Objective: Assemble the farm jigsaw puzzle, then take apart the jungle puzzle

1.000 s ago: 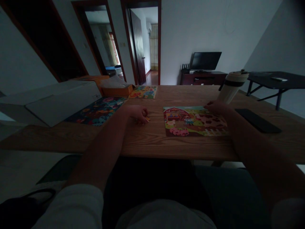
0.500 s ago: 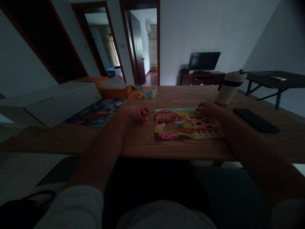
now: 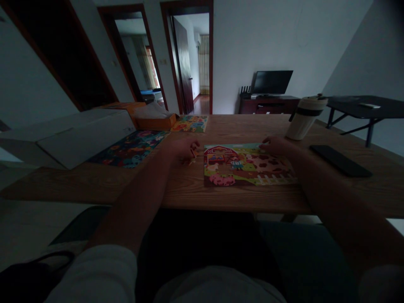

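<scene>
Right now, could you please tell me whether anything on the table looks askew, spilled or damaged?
Nothing clearly spilled or damaged stands out. The cream bottle leans in the picture, but probably from lens distortion, as the left door frame leans too. The farm puzzle lies flat, the right hand at its far edge.

"Coloured how, on the farm picture (image 3: 248, 172)?"
"Red across the barn (image 3: 220, 150), pink over the pig (image 3: 222, 180), dark brown patches on the cow (image 3: 268, 163), whitish along the fence (image 3: 274, 180)."
"And beside the white box (image 3: 94, 136)?"
"Dark blue for the larger picture (image 3: 129, 149), speckled orange and light blue."
"On the bottle (image 3: 301, 125)?"
"Cream, banded black near the top."
"Across the table (image 3: 233, 200)?"
"Brown, streaked with wood grain."
</scene>
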The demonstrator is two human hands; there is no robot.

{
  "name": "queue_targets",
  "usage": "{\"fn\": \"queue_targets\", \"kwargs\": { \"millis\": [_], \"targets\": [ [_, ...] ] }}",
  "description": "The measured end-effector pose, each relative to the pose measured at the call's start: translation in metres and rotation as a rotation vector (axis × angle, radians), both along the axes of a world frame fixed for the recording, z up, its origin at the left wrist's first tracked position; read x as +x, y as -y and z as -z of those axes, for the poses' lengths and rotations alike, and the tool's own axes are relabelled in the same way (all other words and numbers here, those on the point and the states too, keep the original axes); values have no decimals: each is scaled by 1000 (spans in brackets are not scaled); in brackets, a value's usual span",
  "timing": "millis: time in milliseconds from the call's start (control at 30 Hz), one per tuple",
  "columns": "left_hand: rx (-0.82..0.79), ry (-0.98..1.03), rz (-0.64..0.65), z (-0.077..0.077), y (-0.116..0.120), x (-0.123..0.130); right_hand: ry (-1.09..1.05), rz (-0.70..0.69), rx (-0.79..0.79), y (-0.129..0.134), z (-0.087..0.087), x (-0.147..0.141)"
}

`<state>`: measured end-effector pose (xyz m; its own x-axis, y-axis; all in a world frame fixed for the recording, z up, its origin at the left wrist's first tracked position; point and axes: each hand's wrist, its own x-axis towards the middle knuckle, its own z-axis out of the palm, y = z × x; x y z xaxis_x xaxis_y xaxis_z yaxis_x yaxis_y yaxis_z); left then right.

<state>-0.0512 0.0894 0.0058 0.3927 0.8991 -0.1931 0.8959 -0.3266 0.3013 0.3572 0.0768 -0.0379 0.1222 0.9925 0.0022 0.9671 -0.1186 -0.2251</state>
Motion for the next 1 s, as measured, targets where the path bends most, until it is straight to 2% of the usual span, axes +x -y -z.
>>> {"fn": "queue_targets", "kwargs": {
  "millis": [133, 267, 400, 533, 667, 767, 833, 1000],
  "targets": [
    [90, 70, 33, 7, -8, 0, -10, -11, -9, -1, 2, 1],
    [209, 110, 76, 3, -6, 4, -19, -6, -24, -1, 3, 1],
    [287, 310, 102, 3, 0, 12, -32, -3, -41, 2, 1, -2],
    [249, 551, 27, 18, -6, 21, -21, 8, -31, 4, -1, -5],
    [237, 785, 12, 36, -18, 29, 37, -8, 28, 3, 1, -6],
    [185, 918, 13, 41, -19, 36, 83, -72, 201, 2, 3, -11],
    [189, 926, 23, 41, -16, 40, 54, -150, 284, 3, 4, -19],
    [289, 835, 33, 38, -3, 52, -22, -333, 324, 7, 6, -48]
  ]
}}
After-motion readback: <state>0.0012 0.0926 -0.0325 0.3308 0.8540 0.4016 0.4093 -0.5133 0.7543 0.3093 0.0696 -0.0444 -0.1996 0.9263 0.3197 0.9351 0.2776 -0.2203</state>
